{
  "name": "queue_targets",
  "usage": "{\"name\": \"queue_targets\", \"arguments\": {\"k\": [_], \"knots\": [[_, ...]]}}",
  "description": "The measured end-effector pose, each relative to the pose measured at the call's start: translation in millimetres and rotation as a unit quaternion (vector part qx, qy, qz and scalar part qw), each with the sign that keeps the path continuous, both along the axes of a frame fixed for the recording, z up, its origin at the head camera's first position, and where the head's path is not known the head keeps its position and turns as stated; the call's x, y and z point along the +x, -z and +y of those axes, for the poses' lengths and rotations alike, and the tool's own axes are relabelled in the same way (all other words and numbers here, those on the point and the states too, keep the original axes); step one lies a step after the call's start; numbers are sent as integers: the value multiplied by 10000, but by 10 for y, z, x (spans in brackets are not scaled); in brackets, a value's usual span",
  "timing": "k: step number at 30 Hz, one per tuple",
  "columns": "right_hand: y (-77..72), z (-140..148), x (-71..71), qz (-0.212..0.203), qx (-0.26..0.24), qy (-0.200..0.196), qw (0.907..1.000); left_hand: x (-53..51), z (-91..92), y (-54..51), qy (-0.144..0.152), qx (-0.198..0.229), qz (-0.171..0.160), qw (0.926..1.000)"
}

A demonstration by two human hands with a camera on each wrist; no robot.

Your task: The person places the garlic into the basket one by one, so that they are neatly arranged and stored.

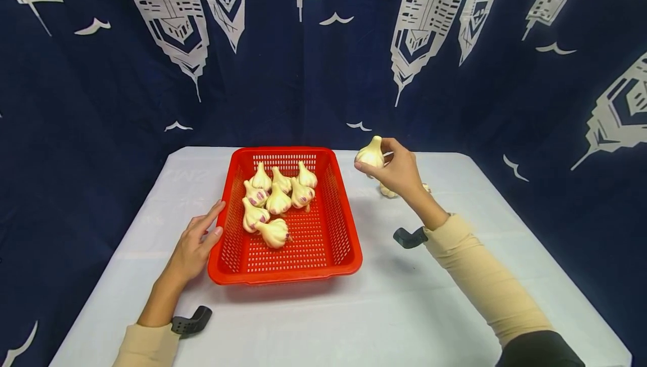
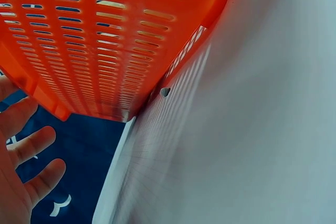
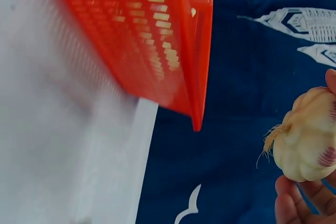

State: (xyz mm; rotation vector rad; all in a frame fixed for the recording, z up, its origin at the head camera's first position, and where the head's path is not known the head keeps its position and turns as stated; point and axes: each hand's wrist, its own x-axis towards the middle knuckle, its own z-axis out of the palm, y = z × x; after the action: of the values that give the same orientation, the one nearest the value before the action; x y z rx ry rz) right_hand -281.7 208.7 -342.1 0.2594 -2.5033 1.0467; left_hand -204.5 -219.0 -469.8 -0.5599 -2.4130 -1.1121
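A garlic bulb (image 1: 370, 153) is pinched between the thumb and fingers of my right hand (image 1: 399, 169), raised above the table to the right of the basket. In the right wrist view that garlic bulb (image 3: 307, 135) shows purple streaks and a tuft of dry roots. My left hand (image 1: 194, 246) touches the left rim of the red plastic basket (image 1: 318, 274), its fingers fairly straight and spread. Several garlic bulbs (image 1: 278, 200) lie in the basket, mostly toward its left and back. The left wrist view shows the left hand's fingers (image 2: 39, 145) beside the basket's slotted wall (image 2: 105, 40).
Behind my right hand, more garlic (image 1: 388, 190) lies on the white table (image 1: 404, 299), partly hidden by the hand and wrist. A dark blue cloth (image 1: 303, 91) with white building prints hangs behind the table. Black wrist devices (image 1: 192, 321) sit on both wrists.
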Motion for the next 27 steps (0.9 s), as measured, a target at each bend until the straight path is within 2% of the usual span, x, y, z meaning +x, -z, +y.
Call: {"name": "queue_targets", "arguments": {"k": [8, 13, 19, 27], "knots": [[4, -204, 42, -84, -107, -216, 9997, 13, 8, -15, -6, 47, -19, 10000], [12, -323, 41, -115, 107, -339, 9993, 18, 11, -27, -11, 62, 13, 10000], [37, -442, 27, -89, 333, -527, 9980, 14, 4, -17, -45, 2, -94, 9999], [61, -625, 58, -452, 339, -809, 9951, 11, 8, -9, -25, 18, -74, 10000]]}}
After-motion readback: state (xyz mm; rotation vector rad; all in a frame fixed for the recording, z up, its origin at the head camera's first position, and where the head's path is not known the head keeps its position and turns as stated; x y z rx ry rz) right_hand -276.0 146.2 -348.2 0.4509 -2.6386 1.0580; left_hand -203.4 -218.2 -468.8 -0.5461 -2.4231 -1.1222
